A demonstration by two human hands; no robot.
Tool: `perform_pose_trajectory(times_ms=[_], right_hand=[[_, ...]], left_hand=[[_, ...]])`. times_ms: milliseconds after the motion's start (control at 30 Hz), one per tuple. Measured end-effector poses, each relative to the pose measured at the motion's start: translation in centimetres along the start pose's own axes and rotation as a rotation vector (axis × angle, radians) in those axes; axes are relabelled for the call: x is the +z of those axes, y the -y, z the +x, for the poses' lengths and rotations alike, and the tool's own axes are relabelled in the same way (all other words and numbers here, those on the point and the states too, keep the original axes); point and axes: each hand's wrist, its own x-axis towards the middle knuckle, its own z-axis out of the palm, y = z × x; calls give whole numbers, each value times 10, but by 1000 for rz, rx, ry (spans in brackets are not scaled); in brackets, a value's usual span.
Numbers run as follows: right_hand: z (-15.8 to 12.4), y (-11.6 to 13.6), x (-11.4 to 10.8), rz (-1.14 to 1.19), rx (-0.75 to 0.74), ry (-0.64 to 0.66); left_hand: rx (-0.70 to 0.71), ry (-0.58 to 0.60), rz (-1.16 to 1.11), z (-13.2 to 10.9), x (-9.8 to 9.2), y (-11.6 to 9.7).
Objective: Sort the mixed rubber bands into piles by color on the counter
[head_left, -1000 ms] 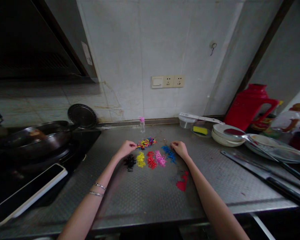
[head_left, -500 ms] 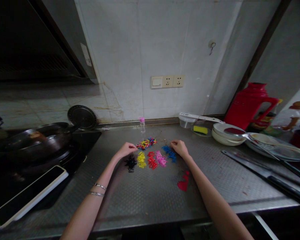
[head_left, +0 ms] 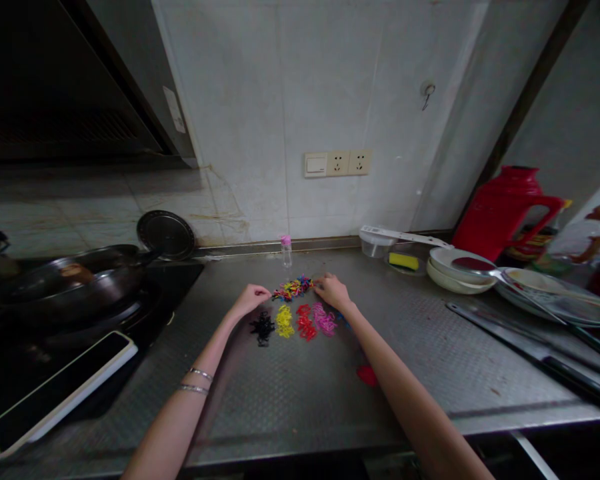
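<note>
A mixed heap of what look like small coloured rubber bands (head_left: 293, 288) lies on the steel counter. My left hand (head_left: 250, 300) is at its left edge, thumb and fingertips pinched; whatever they hold is too small to make out. At the heap's right edge, my right hand (head_left: 331, 291) has its fingers bent together, the tips partly hidden. In front lie single-colour piles: black bands (head_left: 263, 328), yellow bands (head_left: 285, 321), red bands (head_left: 307, 323) and pink bands (head_left: 324, 320). Blue bands (head_left: 344, 320) are mostly covered by my right wrist.
Behind the heap stands a small clear bottle (head_left: 287, 252) with a pink cap. A red piece (head_left: 366, 375) lies by my right forearm. Rightward are a sponge (head_left: 403, 261), bowls (head_left: 457, 277), a knife (head_left: 525, 347) and a red thermos (head_left: 500, 213). A phone (head_left: 63, 390) and pan (head_left: 70, 280) are left.
My right hand has moved left from the blue pile to the right edge of the mixed heap, its forearm now covering most of the blue bands. The left hand stays almost in place.
</note>
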Motion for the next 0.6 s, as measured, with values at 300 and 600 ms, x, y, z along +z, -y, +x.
perform_pose_trajectory(times_ms=[300, 600], right_hand=[[8, 7, 7, -76, -21, -13], [5, -8, -2, 55, 25, -94]], left_hand=[[4, -29, -3, 0, -1, 1], [-11, -20, 8, -1, 0, -1]])
